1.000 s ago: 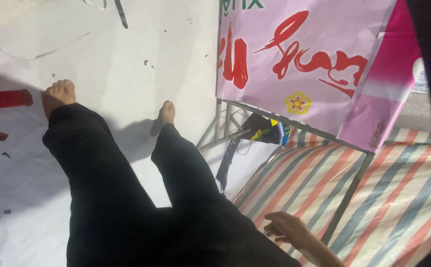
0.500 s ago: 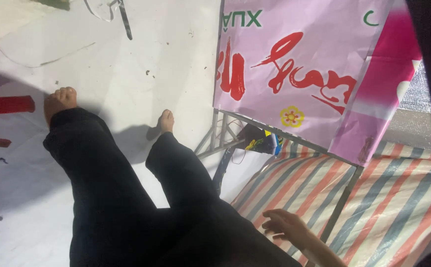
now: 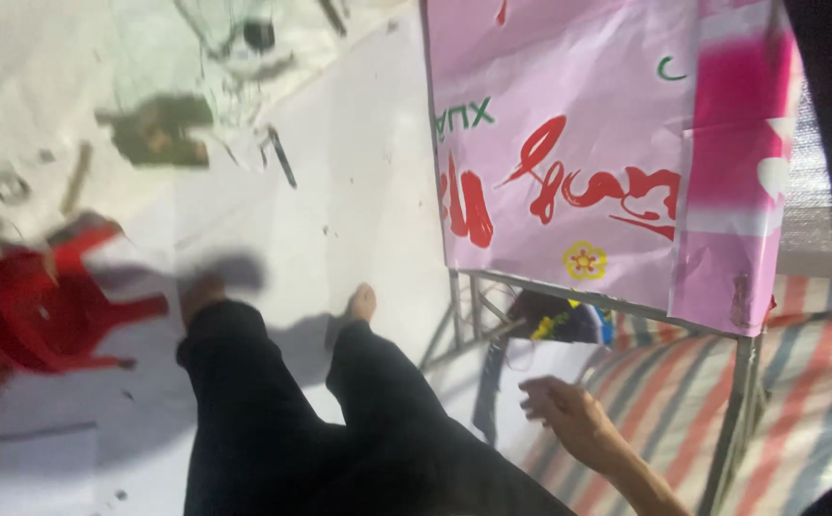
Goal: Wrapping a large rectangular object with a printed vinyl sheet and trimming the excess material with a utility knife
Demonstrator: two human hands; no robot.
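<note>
Head view shows the right hand (image 3: 569, 416) loosely curled and holding nothing above the striped tarp (image 3: 789, 401), near the metal frame (image 3: 736, 406) under the pink banner (image 3: 588, 143); the left hand is out of sight.

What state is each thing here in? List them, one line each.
Right hand: fingers loosely curled, holding nothing, above the striped tarp.
Left hand: not clearly in view.
Pink banner: stretched on the metal frame, its lower right edge creased.
Red plastic stool: tipped on its side on the floor, blurred.
Striped tarp: spread flat under the frame.
Legs in black trousers: stretched out, feet bare.
</note>
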